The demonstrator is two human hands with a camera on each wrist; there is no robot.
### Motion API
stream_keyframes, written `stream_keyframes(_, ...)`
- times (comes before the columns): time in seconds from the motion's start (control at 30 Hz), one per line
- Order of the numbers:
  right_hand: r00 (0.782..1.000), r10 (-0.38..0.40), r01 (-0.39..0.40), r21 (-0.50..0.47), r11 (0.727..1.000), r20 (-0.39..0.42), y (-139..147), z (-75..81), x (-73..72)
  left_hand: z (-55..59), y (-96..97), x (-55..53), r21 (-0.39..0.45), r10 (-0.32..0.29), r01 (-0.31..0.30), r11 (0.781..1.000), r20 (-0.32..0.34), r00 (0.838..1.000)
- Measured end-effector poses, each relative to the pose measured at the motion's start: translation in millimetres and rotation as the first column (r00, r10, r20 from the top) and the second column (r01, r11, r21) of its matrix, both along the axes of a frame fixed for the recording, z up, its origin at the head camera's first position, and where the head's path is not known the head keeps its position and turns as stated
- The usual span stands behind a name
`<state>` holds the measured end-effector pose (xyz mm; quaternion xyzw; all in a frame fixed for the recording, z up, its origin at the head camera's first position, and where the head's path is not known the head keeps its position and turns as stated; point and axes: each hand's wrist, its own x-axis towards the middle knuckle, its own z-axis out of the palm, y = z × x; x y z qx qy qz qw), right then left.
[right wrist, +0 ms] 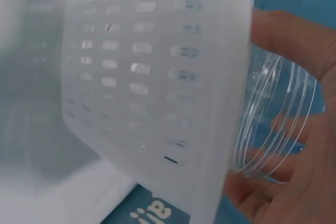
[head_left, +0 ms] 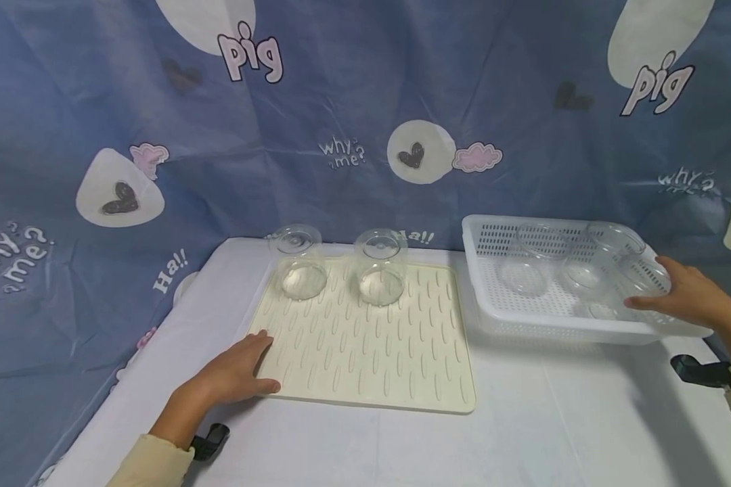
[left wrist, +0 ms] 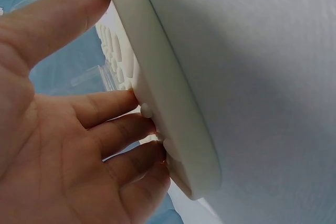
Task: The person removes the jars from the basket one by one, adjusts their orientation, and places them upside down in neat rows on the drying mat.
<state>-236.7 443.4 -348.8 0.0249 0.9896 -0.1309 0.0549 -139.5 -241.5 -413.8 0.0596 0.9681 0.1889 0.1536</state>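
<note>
My left hand rests at the left edge of a cream ribbed drying mat, thumb spread from the fingers. Those fingers look nearly straight against the mat's rim in the left wrist view. Two clear glasses, one on the left and one on the right, stand upside down on the mat's back part. Over the right end of a white perforated basket, my right hand grips a clear glass by its upper part. The fingers curve behind that glass in the right wrist view.
Two more clear glasses, one on the left and one farther back, are in the basket. A white cloth covers the table. Behind it hangs a blue printed curtain. Dark straps circle both wrists.
</note>
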Motion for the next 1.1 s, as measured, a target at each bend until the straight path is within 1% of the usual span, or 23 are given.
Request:
stream_keyframes(0.2,0.999,0.000,0.002,0.045,0.999,-0.039,2.8,-2.6,1.6,0.4,-0.8,1.1,-0.006,-0.002,0.002,1.000,0.003,1.000)
stream_keyframes(0.33,0.999,0.007,-0.005,0.057,0.998,-0.046,1.4,-3.8,1.6,1.1,-1.2,1.8,-0.002,-0.002,0.002,1.000,0.007,1.000)
stream_keyframes(0.53,0.999,0.029,-0.027,0.030,0.999,-0.046,-2.1,-1.8,2.1,-0.6,-1.8,1.7,0.003,0.000,0.000,1.000,-0.006,1.000)
stream_keyframes(0.63,0.999,0.023,-0.023,0.016,1.000,-0.029,-3.3,-1.6,2.6,-1.1,-1.6,1.7,0.005,-0.002,0.002,1.000,-0.010,1.000)
stream_keyframes(0.73,0.999,0.016,-0.015,0.025,1.000,-0.030,-4.2,-1.7,3.0,-1.3,-1.3,1.9,0.003,-0.004,0.004,1.000,-0.012,1.000)
stream_keyframes(0.9,0.998,0.030,-0.029,0.020,0.999,-0.058,-5.2,-1.2,1.9,0.3,-0.1,2.0,0.006,0.000,0.001,1.000,-0.011,1.000)
stream_keyframes(1.0,0.997,0.020,-0.020,-0.004,1.000,-0.080,-7.0,0.4,2.3,1.1,0.0,1.8,0.006,0.000,0.000,1.000,-0.008,1.000)
stream_keyframes(1.1,0.994,0.009,-0.011,-0.013,1.000,-0.109,-9.1,5.3,3.8,1.1,-0.5,1.5,0.003,-0.002,0.002,1.000,-0.007,1.000)
